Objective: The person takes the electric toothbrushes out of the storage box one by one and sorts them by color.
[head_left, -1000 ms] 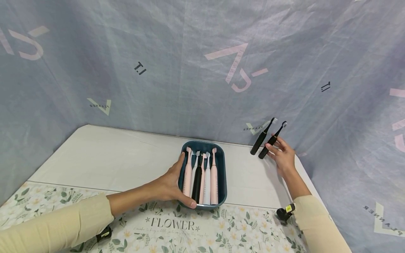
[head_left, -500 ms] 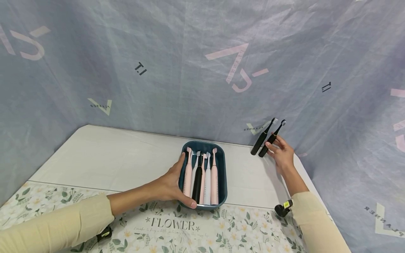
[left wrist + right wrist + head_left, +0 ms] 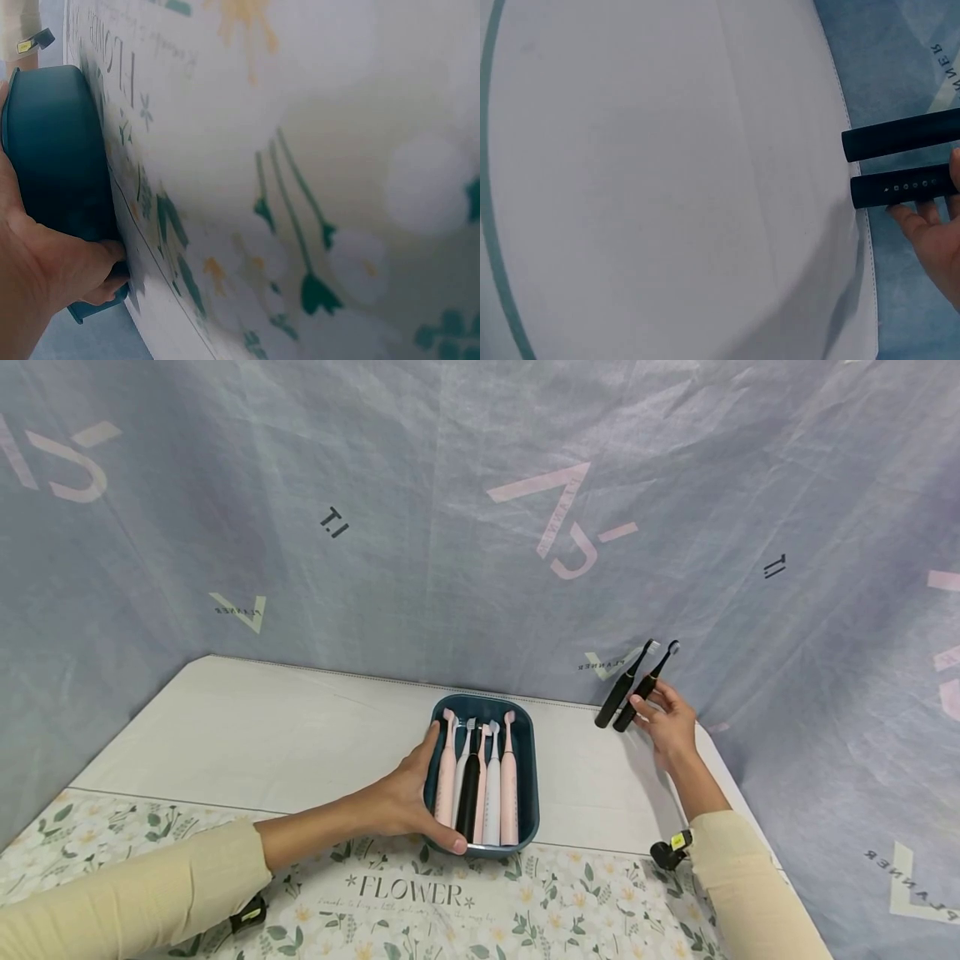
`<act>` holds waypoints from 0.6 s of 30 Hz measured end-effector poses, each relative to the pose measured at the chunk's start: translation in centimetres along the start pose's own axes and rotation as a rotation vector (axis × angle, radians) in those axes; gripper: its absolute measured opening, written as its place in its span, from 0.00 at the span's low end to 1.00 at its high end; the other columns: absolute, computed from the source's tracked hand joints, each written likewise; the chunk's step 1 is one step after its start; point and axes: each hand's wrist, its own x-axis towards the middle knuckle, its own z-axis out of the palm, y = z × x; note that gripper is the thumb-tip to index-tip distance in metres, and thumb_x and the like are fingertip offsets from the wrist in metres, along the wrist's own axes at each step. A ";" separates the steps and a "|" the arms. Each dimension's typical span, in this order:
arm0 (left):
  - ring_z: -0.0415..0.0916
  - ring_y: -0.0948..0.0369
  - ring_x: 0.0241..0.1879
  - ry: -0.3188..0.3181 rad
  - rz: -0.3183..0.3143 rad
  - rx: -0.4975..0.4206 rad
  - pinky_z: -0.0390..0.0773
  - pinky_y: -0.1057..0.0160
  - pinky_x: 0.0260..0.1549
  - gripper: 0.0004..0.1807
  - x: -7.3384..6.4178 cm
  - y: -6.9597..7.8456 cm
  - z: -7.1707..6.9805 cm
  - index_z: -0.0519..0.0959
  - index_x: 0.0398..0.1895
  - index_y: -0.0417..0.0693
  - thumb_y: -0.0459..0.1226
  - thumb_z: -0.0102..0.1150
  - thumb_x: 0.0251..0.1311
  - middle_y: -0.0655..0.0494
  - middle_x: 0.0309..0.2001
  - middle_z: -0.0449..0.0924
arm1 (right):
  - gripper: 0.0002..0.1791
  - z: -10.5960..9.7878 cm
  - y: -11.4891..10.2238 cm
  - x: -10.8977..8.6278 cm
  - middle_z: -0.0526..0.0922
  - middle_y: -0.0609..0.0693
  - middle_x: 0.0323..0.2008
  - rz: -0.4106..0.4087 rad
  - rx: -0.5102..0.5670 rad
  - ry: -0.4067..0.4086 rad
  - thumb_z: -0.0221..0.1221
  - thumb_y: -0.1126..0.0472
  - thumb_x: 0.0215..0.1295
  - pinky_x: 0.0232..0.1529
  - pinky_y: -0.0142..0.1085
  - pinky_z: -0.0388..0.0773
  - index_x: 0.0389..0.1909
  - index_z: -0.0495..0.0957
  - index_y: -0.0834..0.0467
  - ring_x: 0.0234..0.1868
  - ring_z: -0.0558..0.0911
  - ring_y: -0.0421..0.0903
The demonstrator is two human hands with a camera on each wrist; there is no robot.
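Observation:
My left hand [image 3: 411, 797] grips the left side of a dark blue plastic bin [image 3: 531, 777], thumb on its front rim. In the left wrist view, fingers [image 3: 109, 281] curl against the bin's wall [image 3: 56, 150]. Several electric toothbrushes lie side by side in it, among them a black toothbrush [image 3: 467, 797], a white toothbrush [image 3: 492, 802] and a pink toothbrush [image 3: 508, 797]. At the back right, my right hand [image 3: 670, 722] holds another black electric toothbrush [image 3: 900, 186] by its handle, head up. Just left of it a second black electric toothbrush [image 3: 617, 697] stands upright, apart from the hand.
A white mat strip [image 3: 300, 727] runs along the back of the table. In front lies a floral cloth [image 3: 585, 918] printed "FLOWER". A grey curtain [image 3: 420, 527] hangs close behind and at both sides.
The toothbrush in my right hand has shifted slightly and straightened, so that its head is now about level with the one beside it. My left hand and the bin stay put.

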 end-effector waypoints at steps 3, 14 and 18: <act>0.29 0.35 0.93 0.003 0.003 -0.005 0.54 0.24 0.85 1.00 0.0 0.0 0.0 0.18 0.93 0.58 0.60 0.96 0.38 0.39 0.94 0.23 | 0.30 0.1 0.1 0.0 0.85 0.35 0.48 -0.009 -0.016 0.008 0.70 0.68 0.78 0.51 0.28 0.89 0.77 0.78 0.54 0.43 0.89 0.29; 0.29 0.36 0.93 0.002 0.008 -0.007 0.54 0.24 0.85 1.00 0.1 -0.2 0.0 0.17 0.93 0.59 0.60 0.96 0.37 0.39 0.94 0.22 | 0.32 0.0 0.9 -0.2 0.83 0.38 0.50 -0.022 -0.100 -0.008 0.70 0.69 0.77 0.59 0.28 0.88 0.79 0.75 0.60 0.44 0.88 0.28; 0.29 0.35 0.93 0.001 0.007 0.001 0.54 0.24 0.85 1.00 0.1 -0.2 0.0 0.18 0.93 0.59 0.61 0.96 0.38 0.39 0.94 0.23 | 0.34 -0.2 1.1 -0.3 0.83 0.35 0.51 -0.023 -0.151 -0.010 0.71 0.68 0.76 0.56 0.25 0.87 0.80 0.74 0.60 0.46 0.87 0.28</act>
